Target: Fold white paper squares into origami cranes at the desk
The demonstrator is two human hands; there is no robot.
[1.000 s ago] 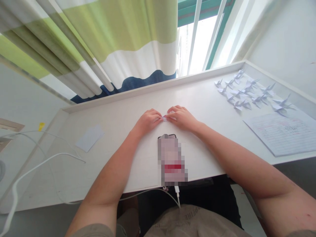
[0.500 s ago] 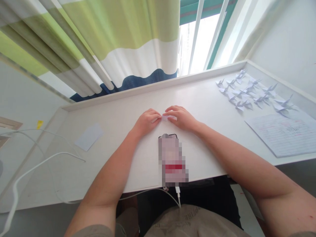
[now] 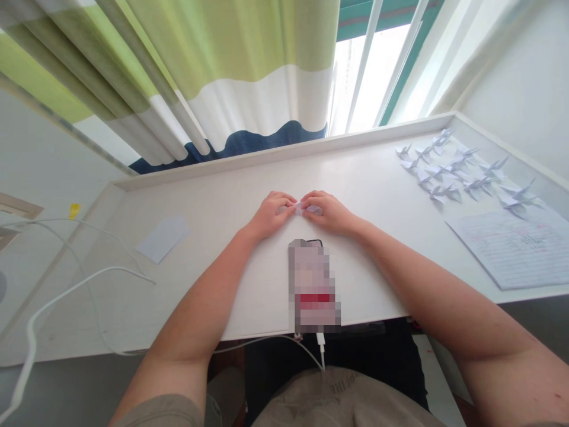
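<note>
Green, white and navy banded fabric curtain (image 3: 249, 47) hangs beyond the fingers, covering part of a window with a teal frame (image 3: 397, 101), which shows ahead and to their right. White desk with a raised rim (image 3: 208, 196) lies beneath both hands. The small piece of folded white paper (image 3: 299, 207) is located directly between the fingertips of the two hands, near the desk's surface. The left hand (image 3: 274, 212) has its thumb and forefinger brought together on the paper's left part. The right hand (image 3: 326, 212) curves over the right part, the fingers above and the thumb nearer the wearer; whether these digits press firmly on the paper cannot be told. Just nearer the wearer than the fingers lies a dark-edged smartphone with a blurred screen (image 3: 313, 279), joined at its near end to a white charging plug (image 3: 320, 339). Well to the left of the fingers rests a stack of plain white paper (image 3: 163, 238); a thick white cable (image 3: 29, 338) curves farther left. Well to the right stand white folded-paper cranes (image 3: 460, 163) in a cluster, beside a lined, handwritten paper sheet (image 3: 518, 255).
</note>
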